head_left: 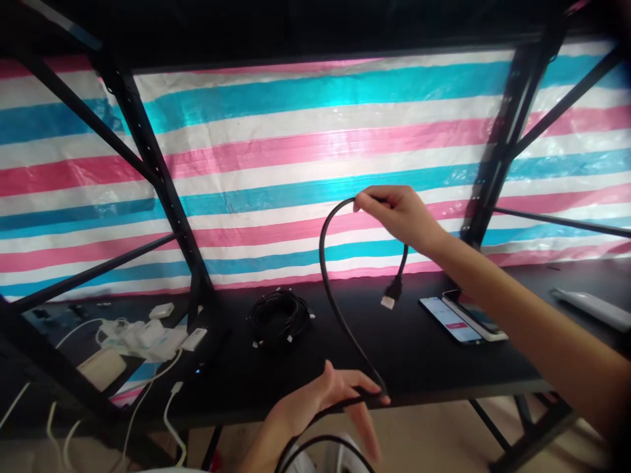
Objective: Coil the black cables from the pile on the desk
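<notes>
A black cable (323, 253) arcs between my two hands. My right hand (401, 210), raised in front of the striped sheet, pinches it near one end. From there a short length hangs down to a black plug (393, 293) with a pale metal tip. Lower down, my left hand (335, 397) has the cable running across its fingers, with the thumb raised apart. More of the cable loops below my left hand at the bottom edge. A coiled bundle of black cables (279, 316) lies on the black shelf behind.
Two phones (451, 322) lie on the black shelf (305, 368), right of centre. A white device (594, 307) is at the far right. White chargers and cables (148, 335) clutter the left. Black metal posts (162, 177) stand at both sides before a striped sheet (296, 144).
</notes>
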Demonstrator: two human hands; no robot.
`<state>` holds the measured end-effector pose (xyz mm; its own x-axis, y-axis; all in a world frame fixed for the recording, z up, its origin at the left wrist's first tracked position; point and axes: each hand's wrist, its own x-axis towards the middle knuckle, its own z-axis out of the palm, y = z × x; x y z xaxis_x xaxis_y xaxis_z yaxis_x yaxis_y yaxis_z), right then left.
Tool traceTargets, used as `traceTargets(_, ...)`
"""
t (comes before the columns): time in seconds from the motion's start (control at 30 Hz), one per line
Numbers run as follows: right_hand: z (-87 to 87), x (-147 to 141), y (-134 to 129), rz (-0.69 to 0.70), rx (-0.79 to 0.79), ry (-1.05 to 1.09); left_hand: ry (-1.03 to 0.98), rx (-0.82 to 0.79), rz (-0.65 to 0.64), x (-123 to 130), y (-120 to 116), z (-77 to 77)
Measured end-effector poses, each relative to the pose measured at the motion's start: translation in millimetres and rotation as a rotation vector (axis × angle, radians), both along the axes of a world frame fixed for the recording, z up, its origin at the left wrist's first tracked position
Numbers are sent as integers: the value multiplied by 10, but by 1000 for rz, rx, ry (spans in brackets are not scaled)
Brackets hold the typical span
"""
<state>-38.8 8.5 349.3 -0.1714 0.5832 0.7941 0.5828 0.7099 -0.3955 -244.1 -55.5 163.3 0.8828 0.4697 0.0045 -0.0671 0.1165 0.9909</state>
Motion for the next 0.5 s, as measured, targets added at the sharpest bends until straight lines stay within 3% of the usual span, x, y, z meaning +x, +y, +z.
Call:
traceTargets(0.17, 8, 567, 293, -240, -7, 32, 267, -61, -49, -408, 100, -92)
traceTargets(0.23, -76, 815, 358, -307, -28, 78, 239, -101, 62, -577, 168, -159)
traceTargets(0.3, -218, 1030, 372, -321, -146, 93, 79, -135, 204, -701, 228, -198)
traceTargets(0.37, -403, 1181, 320, -257, -346, 113, -124, -160, 353, -763, 272, -174)
traceTargets(0.5, -742, 1250, 50, 158, -679, 51, -351, -217, 598, -722, 325, 30)
